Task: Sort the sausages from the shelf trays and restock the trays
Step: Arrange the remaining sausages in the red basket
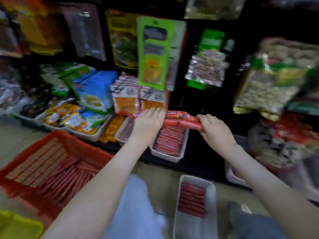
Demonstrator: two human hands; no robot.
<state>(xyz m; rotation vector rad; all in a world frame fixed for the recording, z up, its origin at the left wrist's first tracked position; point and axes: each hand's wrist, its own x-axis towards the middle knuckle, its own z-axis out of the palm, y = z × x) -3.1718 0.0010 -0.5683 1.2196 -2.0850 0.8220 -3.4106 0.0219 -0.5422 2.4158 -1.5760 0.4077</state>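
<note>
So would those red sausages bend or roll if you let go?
Probably fairly stiff: the sausages run straight between the left hand and right hand. Round with shiny wrappers, so loose ones would likely roll or slip.

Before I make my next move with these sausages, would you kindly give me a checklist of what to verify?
1. Right hand grips one end of the bundle of red wrapped sausages: ok.
2. Left hand lies with straight fingers on the other end: ok; thumb hidden.
3. Bundle is held over the white shelf tray: ok.
4. Room left in that tray: cannot tell; red sausages cover what shows of it.
5. White floor tray has space: ok, its near part is bare.
6. Red plastic crate holds more sausages: ok.
</note>
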